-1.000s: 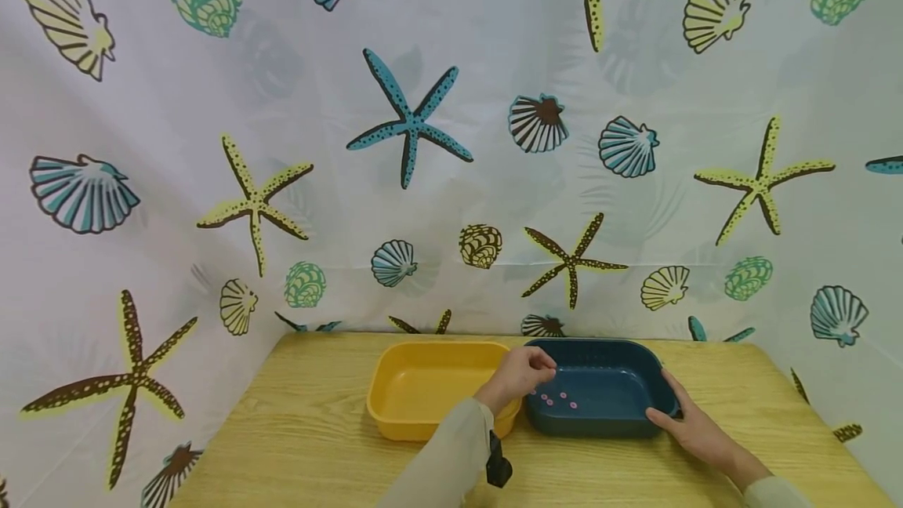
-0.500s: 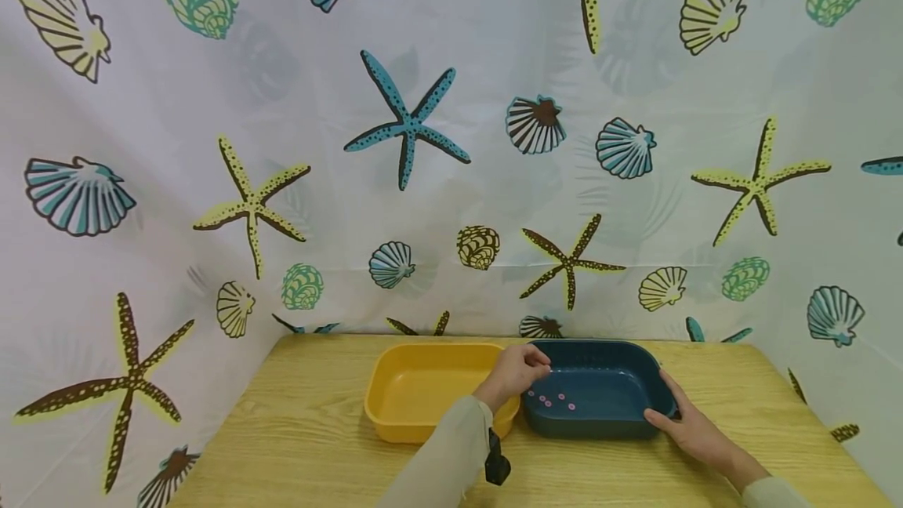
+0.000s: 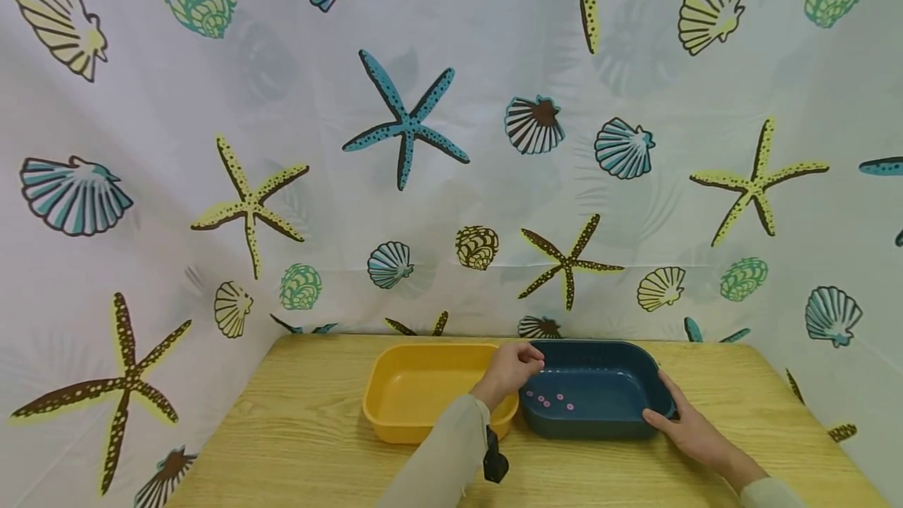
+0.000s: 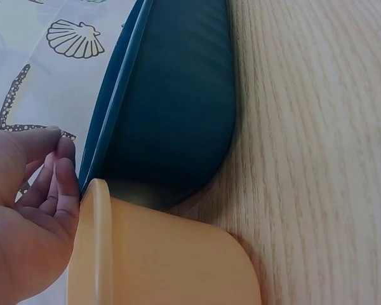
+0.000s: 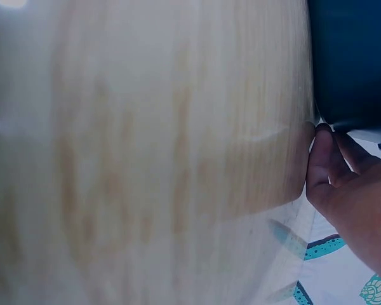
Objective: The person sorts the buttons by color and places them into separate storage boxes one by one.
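Note:
My left hand [image 3: 508, 371] hovers where the yellow plastic basin [image 3: 388, 431] and the dark blue plastic basin [image 3: 600, 428] meet. In the left wrist view, the thumb and fingertips of that left hand [image 4: 32, 203] come together beside the dark blue rim; I cannot tell whether something small is pinched there. Several tiny pink rings [image 3: 570, 406] lie at the left end inside the dark blue basin. My right hand [image 3: 694, 429] grips the right end of this basin, thumb at its front corner and fingers along its side. The yellow basin shows no rings in its visible part.
Both basins stand side by side on a wooden table [image 3: 303, 429], near its back edge. A white cloth [image 3: 437, 202] printed with shells and starfish hangs behind and at the sides. A black wrist device [image 3: 495, 461] hangs under the left sleeve.
My left hand has drifted slightly left, toward the yellow basin, its fingertips still together. The right hand keeps its grip, and the pink rings stay in place. The head view has shifted a little.

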### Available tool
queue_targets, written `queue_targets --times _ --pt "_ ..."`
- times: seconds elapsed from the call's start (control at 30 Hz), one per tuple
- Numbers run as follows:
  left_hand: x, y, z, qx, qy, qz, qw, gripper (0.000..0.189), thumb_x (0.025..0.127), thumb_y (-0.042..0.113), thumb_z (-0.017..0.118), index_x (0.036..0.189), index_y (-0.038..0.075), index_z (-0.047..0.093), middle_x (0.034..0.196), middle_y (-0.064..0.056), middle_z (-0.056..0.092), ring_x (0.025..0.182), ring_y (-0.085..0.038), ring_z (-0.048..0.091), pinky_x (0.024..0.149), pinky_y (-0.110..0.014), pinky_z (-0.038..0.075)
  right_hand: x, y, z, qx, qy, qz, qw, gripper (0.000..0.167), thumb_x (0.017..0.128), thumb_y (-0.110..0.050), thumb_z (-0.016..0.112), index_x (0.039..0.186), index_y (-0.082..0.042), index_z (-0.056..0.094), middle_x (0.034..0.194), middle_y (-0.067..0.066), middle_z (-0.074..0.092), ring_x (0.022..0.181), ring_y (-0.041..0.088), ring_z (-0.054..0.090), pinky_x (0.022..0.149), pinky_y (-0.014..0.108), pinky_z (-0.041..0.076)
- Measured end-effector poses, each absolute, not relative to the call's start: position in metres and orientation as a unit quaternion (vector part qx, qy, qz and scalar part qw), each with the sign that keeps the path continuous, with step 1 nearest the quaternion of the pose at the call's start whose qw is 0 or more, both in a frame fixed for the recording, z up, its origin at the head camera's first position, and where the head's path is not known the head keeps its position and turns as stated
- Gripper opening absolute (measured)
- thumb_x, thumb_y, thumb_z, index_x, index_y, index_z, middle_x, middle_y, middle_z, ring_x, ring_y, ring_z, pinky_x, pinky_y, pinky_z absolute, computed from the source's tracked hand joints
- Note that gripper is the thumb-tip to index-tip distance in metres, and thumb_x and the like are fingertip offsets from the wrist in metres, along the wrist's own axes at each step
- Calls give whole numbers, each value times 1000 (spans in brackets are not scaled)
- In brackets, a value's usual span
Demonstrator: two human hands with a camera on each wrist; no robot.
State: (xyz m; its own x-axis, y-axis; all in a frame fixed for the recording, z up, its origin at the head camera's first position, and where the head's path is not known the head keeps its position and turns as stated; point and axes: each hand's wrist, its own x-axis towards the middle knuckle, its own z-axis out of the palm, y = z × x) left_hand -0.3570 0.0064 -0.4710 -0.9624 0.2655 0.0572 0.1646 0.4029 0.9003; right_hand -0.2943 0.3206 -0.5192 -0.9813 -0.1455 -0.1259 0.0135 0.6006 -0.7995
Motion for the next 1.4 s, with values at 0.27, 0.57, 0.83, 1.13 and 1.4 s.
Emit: queue_targets --times 0.27,0.57,0.83,1.13,1.4 --pt "-357 3 -469 125 835 533 54 11 90 9 64 99 4 69 80 1 61 73 -13 56 71 -25 51 -296 317 -519 -37 893 -440 89 91 95 -41 54 151 -9 -11 151 33 -6 134 54 4 103 66 14" --pt "-355 0 -468 117 846 516 56 15 90 7 64 104 3 68 85 1 62 76 -13 58 77 -28 52 -297 313 -519 -42 895 -435 90 91 95 -41 54 151 -10 -10 151 33 -6 133 55 6 102 66 17" --pt "-347 -6 -462 144 842 517 58 13 89 6 64 101 2 68 86 -1 63 77 -16 58 72 -30 51 -299 316 -518 -43 887 -450 96 90 96 -41 53 151 -11 -11 151 31 -8 134 54 2 103 66 12" --pt "-333 -27 -456 149 835 524 82 16 89 8 65 104 0 67 88 -2 62 78 -19 59 72 -32 51 -306 318 -515 -48 889 -445 92 90 96 -39 53 150 -8 -12 150 32 -8 134 54 0 104 65 10" --pt "-317 -47 -459 162 845 505 72 16 89 10 66 102 1 68 87 0 64 77 -16 58 70 -30 52 -302 321 -512 -50 886 -452 89 89 97 -37 53 150 -8 -12 151 31 -8 135 53 -1 104 65 9"
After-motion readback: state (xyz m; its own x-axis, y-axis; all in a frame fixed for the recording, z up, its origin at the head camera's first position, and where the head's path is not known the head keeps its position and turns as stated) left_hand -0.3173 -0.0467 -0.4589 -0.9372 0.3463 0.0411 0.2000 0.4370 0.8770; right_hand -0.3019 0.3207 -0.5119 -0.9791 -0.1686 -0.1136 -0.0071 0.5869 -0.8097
